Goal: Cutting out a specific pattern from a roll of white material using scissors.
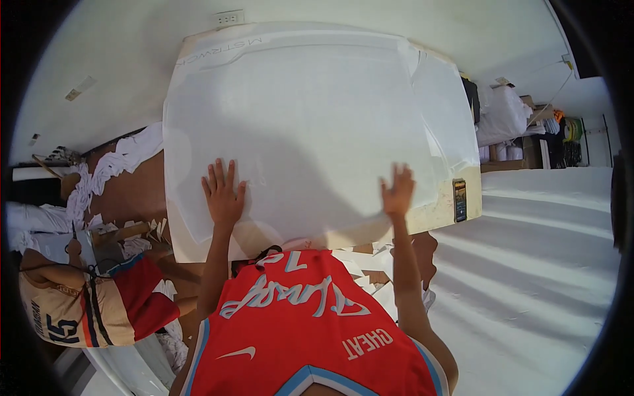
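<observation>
A large sheet of thin white material (317, 105), cloth or paper, is spread over a pale work table (370, 231). My left hand (224, 195) lies flat on the sheet's near left part, fingers apart. Near its right side is my right hand (398, 191), slightly blurred, with its fingers spread; whether it touches the sheet I cannot tell. Neither hand holds anything. Faint pencil-like lines run along the far edge of the sheet, and creases show at its right.
A phone (459, 200) lies at the table's right edge. A long white surface (522, 264) stretches to the right. At the left a person (99, 297) sits near piled white cloth (125, 162). Paper scraps (370, 267) litter the floor. A filled plastic bag (503, 115) stands at the back right.
</observation>
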Demonstrator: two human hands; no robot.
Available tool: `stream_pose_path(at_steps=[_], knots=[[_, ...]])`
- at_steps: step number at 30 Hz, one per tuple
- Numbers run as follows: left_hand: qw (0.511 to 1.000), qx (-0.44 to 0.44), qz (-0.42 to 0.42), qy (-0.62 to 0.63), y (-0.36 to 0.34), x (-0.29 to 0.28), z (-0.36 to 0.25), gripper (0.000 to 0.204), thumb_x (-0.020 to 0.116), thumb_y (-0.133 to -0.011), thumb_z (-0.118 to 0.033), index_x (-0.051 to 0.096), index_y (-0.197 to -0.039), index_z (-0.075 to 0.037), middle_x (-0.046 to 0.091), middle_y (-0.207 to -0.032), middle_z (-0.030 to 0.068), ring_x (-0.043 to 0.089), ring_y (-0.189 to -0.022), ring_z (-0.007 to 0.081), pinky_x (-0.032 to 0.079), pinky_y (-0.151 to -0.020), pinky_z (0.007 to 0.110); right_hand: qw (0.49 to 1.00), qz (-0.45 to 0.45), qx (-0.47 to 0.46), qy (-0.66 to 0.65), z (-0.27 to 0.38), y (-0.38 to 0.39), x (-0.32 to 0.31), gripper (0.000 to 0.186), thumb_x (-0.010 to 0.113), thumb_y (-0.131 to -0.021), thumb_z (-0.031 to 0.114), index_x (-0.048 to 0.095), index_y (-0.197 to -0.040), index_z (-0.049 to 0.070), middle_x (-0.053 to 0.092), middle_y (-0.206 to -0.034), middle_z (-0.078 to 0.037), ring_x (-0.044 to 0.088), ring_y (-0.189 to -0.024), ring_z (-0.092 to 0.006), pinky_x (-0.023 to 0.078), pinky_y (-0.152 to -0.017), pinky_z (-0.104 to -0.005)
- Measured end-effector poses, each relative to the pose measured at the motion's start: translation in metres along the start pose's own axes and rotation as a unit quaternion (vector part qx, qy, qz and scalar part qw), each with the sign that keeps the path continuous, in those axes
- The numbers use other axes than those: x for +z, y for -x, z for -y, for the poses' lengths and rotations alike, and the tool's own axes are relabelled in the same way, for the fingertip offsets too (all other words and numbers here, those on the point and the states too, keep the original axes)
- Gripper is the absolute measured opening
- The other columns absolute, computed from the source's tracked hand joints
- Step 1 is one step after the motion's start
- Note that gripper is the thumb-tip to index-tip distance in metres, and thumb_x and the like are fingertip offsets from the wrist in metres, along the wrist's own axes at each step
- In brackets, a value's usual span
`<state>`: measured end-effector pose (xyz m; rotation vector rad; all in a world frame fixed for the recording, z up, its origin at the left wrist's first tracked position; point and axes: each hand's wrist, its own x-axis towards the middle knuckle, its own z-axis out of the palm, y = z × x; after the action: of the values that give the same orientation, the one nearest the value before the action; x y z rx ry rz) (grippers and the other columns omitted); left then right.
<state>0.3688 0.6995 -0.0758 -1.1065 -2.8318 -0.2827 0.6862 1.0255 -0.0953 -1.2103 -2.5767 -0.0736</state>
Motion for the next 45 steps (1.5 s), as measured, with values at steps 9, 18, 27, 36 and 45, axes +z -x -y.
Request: stream_pose_path(at_steps=[9,18,27,36,45], knots=[[0.993,-0.003,0.111,0.034,-0.04,-0.016,0.017,0.051,0.054,-0.09,-0.026,0.042,-0.139,-0.017,0.037,-0.144,0.0127,0.033,-0.134,0.0317,0.026,-0.109,0.053,0.997,-0.028,0.043,-0.062,0.051,-0.03,0.017,0.063,0.053,-0.092,0.033,0.033,-0.142,0.001,0.027,-0.148,-0.023,0.024,-0.138,-0.0392,0.015,-0.113,-0.0515],[0.998,-0.043,-0.05,-0.013,-0.165,0.031,0.102,0.05,0.035,-0.098,-0.024,0.029,-0.147,-0.015,0.022,-0.153,0.0123,0.018,-0.142,0.0325,0.012,-0.114,0.051,0.842,0.125,-0.422,-0.312,0.385,-0.085,0.048,0.055,0.055,-0.089,0.028,0.042,-0.138,0.009,0.035,-0.145,-0.014,0.026,-0.139,-0.032,0.018,-0.113,-0.0484],[0.999,-0.028,-0.025,-0.032,-0.197,0.031,0.107,0.051,0.032,-0.099,-0.028,0.027,-0.148,-0.018,0.019,-0.155,0.0081,0.016,-0.143,0.0307,0.008,-0.114,0.053,0.905,0.049,-0.329,-0.264,0.355,-0.233,0.102,0.06,0.056,-0.086,0.043,0.043,-0.139,0.017,0.032,-0.149,-0.013,0.025,-0.139,-0.0326,0.016,-0.113,-0.0511],[0.998,-0.051,0.007,-0.029,-0.191,0.025,0.102,0.05,0.033,-0.098,-0.028,0.029,-0.147,-0.02,0.021,-0.155,0.0066,0.016,-0.143,0.0295,0.007,-0.115,0.05,0.99,0.027,-0.118,-0.077,0.146,-0.358,0.136,0.062,0.041,-0.092,0.053,0.034,-0.145,0.021,0.027,-0.152,-0.012,0.021,-0.14,-0.0337,0.014,-0.114,-0.0488],[0.998,-0.056,0.017,-0.016,-0.193,0.019,0.095,0.05,0.034,-0.098,-0.027,0.031,-0.147,-0.019,0.023,-0.154,0.0073,0.017,-0.142,0.0303,0.008,-0.114,0.05,0.995,0.05,0.072,-0.046,-0.033,-0.349,0.113,0.063,0.037,-0.094,0.053,0.029,-0.147,0.019,0.021,-0.154,-0.013,0.018,-0.142,-0.0322,0.011,-0.115,-0.0463]])
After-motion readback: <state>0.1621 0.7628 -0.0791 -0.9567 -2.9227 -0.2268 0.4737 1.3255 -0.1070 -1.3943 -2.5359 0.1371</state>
